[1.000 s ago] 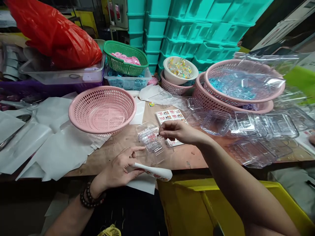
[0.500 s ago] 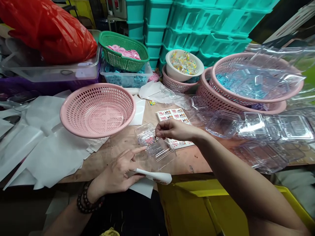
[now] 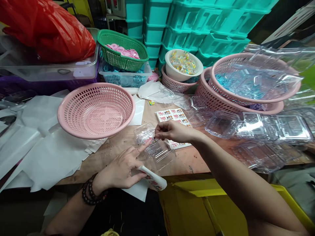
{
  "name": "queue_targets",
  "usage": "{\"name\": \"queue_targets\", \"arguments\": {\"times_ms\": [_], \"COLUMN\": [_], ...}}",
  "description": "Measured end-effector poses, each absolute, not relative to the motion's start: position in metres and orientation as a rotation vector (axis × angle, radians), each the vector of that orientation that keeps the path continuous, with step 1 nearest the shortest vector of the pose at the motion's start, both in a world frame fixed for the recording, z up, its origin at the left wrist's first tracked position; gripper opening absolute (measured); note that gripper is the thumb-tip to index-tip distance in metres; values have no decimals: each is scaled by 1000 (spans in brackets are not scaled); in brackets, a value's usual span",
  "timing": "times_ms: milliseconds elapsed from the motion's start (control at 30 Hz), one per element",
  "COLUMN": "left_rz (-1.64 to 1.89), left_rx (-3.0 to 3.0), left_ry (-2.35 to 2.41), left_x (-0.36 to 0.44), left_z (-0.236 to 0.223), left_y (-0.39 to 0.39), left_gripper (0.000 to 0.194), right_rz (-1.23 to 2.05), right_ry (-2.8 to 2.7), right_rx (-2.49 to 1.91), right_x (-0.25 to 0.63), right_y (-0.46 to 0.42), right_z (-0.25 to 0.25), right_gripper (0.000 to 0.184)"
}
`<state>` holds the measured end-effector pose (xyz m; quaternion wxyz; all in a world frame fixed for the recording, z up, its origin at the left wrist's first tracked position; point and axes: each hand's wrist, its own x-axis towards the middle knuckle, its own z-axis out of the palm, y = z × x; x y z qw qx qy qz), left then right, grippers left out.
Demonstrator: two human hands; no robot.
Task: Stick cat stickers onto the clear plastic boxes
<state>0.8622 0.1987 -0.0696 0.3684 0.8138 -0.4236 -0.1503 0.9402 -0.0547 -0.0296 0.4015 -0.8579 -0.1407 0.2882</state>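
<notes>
Across the wooden bench (image 3: 197, 160), left to right: white paper (image 3: 36, 118), pink basket (image 3: 103, 119), teal crates (image 3: 182, 36) (stacked behind), clear packaging (image 3: 297, 126). Left hand (image 3: 120, 170) half-closed, gripping curled sticker sheet (image 3: 157, 181), index over clear clamshell (image 3: 159, 154) just ahead. Right hand (image 3: 172, 131) pinched above it; can't tell on what.

Four pink baskets (image 3: 103, 119), one green basket (image 3: 123, 61), one white bowl (image 3: 176, 72)
One left hand (image 3: 121, 168), one right hand (image 3: 173, 131), one red bag (image 3: 51, 32), one curled sticker sheet (image 3: 157, 181), one sticker pile (image 3: 173, 114); clear plastic boxes (image 3: 222, 124) overlap too much to count.
</notes>
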Motion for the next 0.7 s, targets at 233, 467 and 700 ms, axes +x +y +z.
{"name": "queue_targets", "arguments": {"times_ms": [233, 467, 700], "left_rz": [-374, -304, -311], "left_rx": [2197, 2107, 1853], "left_ry": [-1095, -1074, -613], "left_x": [863, 863, 841], "left_z": [-65, -64, -64], "left_y": [196, 203, 212], "left_gripper": [12, 10, 25], "right_rz": [494, -98, 337], "right_ry": [-224, 76, -354], "right_rx": [-2568, -2635, -2080], "right_x": [924, 890, 794], "right_y": [-36, -52, -23], "right_z": [-26, -14, -13], "right_gripper": [20, 28, 32]}}
